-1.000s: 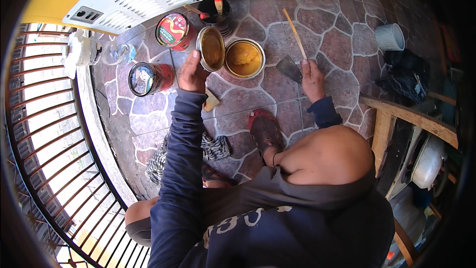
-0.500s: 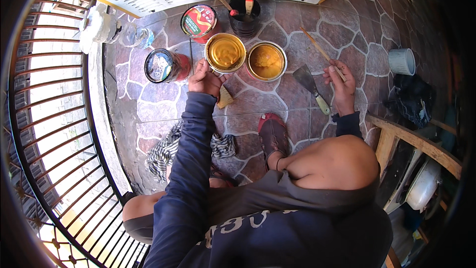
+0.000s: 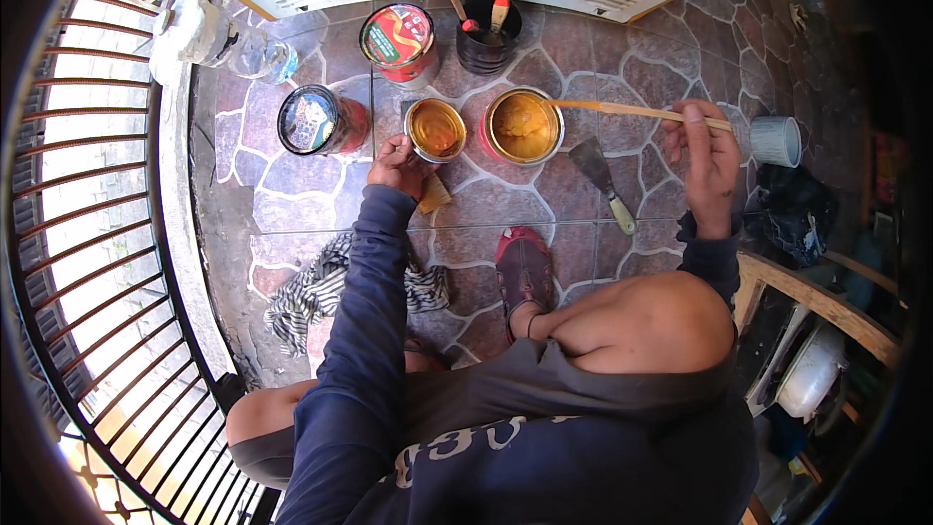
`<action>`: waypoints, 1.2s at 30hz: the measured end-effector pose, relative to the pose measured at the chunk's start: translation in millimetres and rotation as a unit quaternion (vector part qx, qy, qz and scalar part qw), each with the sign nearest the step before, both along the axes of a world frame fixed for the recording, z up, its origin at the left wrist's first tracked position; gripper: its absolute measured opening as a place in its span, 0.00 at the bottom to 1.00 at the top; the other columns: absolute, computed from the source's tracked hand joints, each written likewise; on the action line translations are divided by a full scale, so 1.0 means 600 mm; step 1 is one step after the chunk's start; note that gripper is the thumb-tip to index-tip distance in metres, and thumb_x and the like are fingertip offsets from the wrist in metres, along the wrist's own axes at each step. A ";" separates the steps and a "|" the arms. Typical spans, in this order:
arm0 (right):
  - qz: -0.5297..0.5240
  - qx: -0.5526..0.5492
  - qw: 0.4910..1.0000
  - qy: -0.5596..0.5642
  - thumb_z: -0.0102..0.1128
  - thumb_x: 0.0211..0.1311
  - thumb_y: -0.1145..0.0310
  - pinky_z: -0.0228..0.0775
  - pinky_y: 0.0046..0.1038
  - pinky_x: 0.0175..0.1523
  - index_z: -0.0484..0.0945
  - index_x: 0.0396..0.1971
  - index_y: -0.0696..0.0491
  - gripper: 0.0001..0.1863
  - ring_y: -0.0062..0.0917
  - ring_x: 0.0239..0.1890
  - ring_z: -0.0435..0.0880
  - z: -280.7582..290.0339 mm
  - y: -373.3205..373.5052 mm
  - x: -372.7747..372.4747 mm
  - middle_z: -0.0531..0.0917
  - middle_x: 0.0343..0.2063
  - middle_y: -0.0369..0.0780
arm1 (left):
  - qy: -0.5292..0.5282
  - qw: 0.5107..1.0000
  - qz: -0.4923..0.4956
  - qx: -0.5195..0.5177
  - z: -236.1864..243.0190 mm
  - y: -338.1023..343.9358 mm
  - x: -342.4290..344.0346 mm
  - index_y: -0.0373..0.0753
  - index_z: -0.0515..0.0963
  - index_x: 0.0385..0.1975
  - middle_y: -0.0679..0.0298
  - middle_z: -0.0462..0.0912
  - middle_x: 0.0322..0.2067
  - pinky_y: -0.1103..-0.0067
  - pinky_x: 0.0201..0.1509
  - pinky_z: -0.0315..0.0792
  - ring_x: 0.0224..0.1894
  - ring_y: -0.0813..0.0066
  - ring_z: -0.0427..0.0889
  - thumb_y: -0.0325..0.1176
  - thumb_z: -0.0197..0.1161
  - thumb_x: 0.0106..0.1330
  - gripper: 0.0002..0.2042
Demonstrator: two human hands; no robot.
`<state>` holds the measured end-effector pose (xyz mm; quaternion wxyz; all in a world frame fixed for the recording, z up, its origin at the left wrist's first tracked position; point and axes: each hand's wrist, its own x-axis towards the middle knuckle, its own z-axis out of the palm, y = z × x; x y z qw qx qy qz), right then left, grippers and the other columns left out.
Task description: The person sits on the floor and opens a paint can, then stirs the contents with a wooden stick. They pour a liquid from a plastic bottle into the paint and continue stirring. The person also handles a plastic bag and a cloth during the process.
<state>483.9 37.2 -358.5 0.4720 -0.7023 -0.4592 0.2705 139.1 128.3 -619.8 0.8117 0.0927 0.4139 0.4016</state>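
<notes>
My left hand (image 3: pixel 400 163) grips the near side of a small open tin of orange-brown paint (image 3: pixel 435 129) standing on the stone floor. My right hand (image 3: pixel 708 157) holds a long wooden stick (image 3: pixel 622 110) whose far end reaches over a larger open tin of yellow-brown paint (image 3: pixel 523 125). A putty knife (image 3: pixel 603 181) with a pale handle lies on the floor between the larger tin and my right hand. My sandalled foot (image 3: pixel 523 270) rests just behind the tins.
Two closed tins stand to the left, a red-lidded tin (image 3: pixel 398 39) and a dark-lidded tin (image 3: pixel 317 121). A black pot with brushes (image 3: pixel 486 31) is at the back. A striped rag (image 3: pixel 321 292), a grey cup (image 3: pixel 776 140), a clear bottle (image 3: pixel 255 51) and railings (image 3: pixel 87 233) surround me.
My right hand has left the putty knife on the floor and picked up the stick, bringing it over the larger tin. My left hand stays on the small tin.
</notes>
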 end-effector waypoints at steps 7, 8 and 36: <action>0.348 -0.083 0.911 -0.207 0.56 0.70 0.67 0.71 0.28 0.31 0.81 0.38 0.61 0.11 0.26 0.24 0.81 0.015 0.111 -0.070 0.83 0.23 0.45 | 0.092 0.995 0.009 -0.044 -0.024 0.032 0.053 0.41 0.71 0.45 0.64 0.80 0.38 0.60 0.40 0.81 0.34 0.63 0.84 0.34 0.57 0.72 0.07; 0.379 -0.050 0.901 -0.205 0.56 0.70 0.67 0.72 0.30 0.31 0.81 0.38 0.61 0.11 0.30 0.25 0.82 0.002 0.124 -0.081 0.83 0.24 0.47 | 0.116 0.991 0.024 -0.065 -0.019 0.035 0.058 0.41 0.71 0.45 0.63 0.80 0.37 0.60 0.38 0.82 0.33 0.63 0.84 0.34 0.57 0.72 0.08; 0.340 -0.041 0.918 -0.199 0.55 0.69 0.65 0.72 0.35 0.32 0.82 0.36 0.62 0.14 0.41 0.23 0.80 -0.080 0.141 -0.097 0.81 0.22 0.52 | 0.602 0.752 -0.220 0.153 0.069 0.021 0.056 0.35 0.79 0.55 0.48 0.85 0.44 0.69 0.53 0.75 0.47 0.54 0.85 0.38 0.64 0.57 0.24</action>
